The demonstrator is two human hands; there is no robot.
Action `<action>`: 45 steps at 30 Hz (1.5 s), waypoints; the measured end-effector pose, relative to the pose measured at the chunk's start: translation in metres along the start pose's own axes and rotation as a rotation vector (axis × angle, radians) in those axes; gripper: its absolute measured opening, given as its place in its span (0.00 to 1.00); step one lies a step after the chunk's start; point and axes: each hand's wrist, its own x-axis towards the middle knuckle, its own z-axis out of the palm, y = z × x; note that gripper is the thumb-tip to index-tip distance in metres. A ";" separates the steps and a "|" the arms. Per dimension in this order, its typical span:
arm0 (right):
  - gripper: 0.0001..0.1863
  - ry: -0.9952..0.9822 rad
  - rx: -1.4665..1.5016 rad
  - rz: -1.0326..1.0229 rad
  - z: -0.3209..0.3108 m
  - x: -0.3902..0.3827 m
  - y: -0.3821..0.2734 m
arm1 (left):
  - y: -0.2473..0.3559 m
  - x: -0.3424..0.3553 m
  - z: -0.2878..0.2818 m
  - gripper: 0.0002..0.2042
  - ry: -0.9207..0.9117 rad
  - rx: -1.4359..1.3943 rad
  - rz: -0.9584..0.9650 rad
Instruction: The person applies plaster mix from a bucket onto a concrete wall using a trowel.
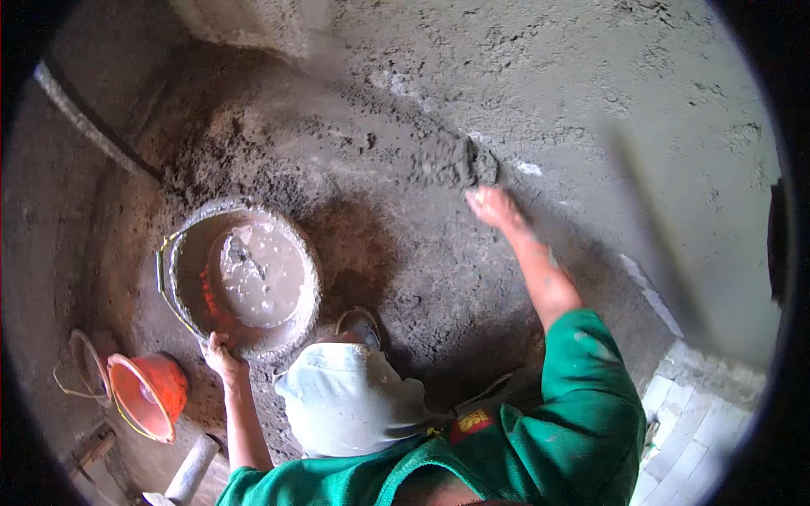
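With its fingers curled over the near left rim, my left hand (221, 358) grips a large mortar-crusted bucket (305, 232). Wet grey slurry (263, 274) with a thicker lump in it lies inside the bucket, and a thin handle hangs over its left side. My right hand (489, 205) is stretched forward, closed, low by the foot of the wall. Just beyond its fingers lies a heap of wet mortar (447, 160). Whatever this hand holds is hidden by the mortar and blur.
A grey plastered wall (658, 93) rises at the right. Two smaller buckets, one orange (173, 384) and one dull (89, 363), stand at lower left near a pale tube (192, 468). Crumbled mortar (228, 156) litters the floor behind the large bucket. Pale blocks (688, 422) show at lower right.
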 end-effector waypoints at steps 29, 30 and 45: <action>0.22 -0.334 1.366 0.267 -0.084 0.004 -0.225 | 0.053 0.009 0.045 0.09 -0.123 -0.219 0.035; 0.22 -0.431 1.514 0.298 -0.068 0.020 -0.226 | 0.047 0.012 0.035 0.08 -0.029 -0.124 -0.055; 0.23 -0.210 1.431 0.521 -0.003 -0.069 -0.006 | 0.000 0.040 -0.009 0.05 -0.090 -0.101 0.010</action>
